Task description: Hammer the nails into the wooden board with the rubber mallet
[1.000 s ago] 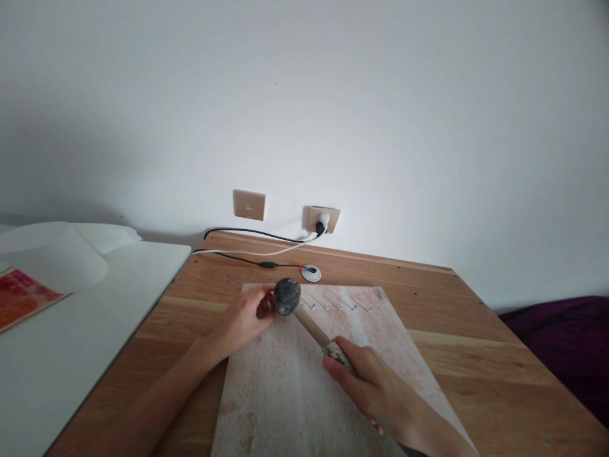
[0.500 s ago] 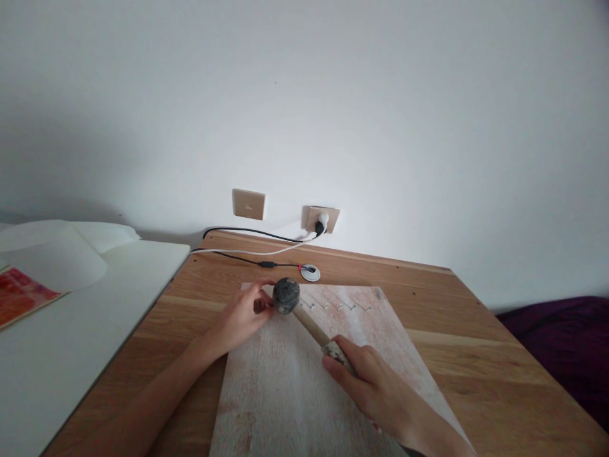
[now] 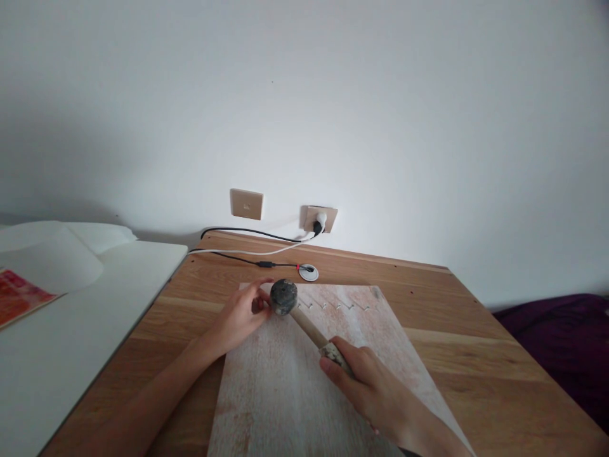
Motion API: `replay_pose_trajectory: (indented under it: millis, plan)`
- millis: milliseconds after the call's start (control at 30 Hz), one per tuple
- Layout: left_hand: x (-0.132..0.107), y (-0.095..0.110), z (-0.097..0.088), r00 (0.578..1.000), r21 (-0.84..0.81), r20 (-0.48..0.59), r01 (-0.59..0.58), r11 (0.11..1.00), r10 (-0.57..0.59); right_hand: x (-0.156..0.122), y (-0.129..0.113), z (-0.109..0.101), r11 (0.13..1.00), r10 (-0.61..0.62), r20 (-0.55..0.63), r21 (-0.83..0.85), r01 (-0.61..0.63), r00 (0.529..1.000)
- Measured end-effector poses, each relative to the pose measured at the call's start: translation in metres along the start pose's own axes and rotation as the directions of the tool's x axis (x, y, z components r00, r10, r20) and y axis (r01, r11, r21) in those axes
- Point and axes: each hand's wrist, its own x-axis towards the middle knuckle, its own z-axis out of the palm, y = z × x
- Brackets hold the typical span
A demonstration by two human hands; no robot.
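Observation:
My right hand [image 3: 368, 384] is wrapped round the handle of a rubber mallet [image 3: 307, 325]. Its dark, round head [image 3: 284, 297] is over the far left part of a whitewashed wooden board [image 3: 285, 381]. My left hand [image 3: 245, 317] is at the board's far left corner, thumb and fingers curled into a pinch close beside the mallet head. The head hides the fingertips, so what they hold cannot be made out. To the right of the head, several small metal nails [image 3: 338, 306] stand in a row across the far part of the board.
The board lies on a wooden tabletop [image 3: 476, 362]. Behind it are a cable grommet [image 3: 309, 273], black and white cables [image 3: 247, 252] and a wall socket [image 3: 320, 219] with plugs. On the left, a white surface [image 3: 57, 343] bears paper and a red-orange picture [image 3: 21, 295]. Purple cloth [image 3: 561, 343] lies right.
The whole view has shifted very slightly. Both hands and the mallet keep nearly the same places over the board.

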Motion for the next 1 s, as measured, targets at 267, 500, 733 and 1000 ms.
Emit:
replay_pose_trajectory:
  millis: [267, 500, 733, 1000]
  plan:
    - [-0.0004, -0.0077, 0.0007, 0.999, -0.008, 0.041, -0.014, 1.0, 0.015, 0.0001, -0.0056, -0.0039, 1.0, -0.003, 0.011, 0.026, 0.003, 1.0]
    - [-0.0014, -0.0082, 0.0017, 0.998, 0.065, 0.013, -0.063, 0.996, 0.063, -0.001, -0.0069, -0.0048, 0.983, 0.063, 0.068, 0.17, -0.074, 0.996]
    - [0.0004, -0.0089, 0.0024, 1.0, 0.04, 0.012, -0.024, 0.999, 0.024, 0.0002, 0.0, 0.0004, 1.0, -0.016, 0.003, 0.01, 0.016, 1.0]
    - [0.0013, -0.0058, 0.0005, 0.999, 0.045, 0.022, -0.045, 0.998, 0.044, 0.0019, 0.0016, 0.0047, 0.999, -0.023, -0.004, 0.036, 0.024, 1.0]
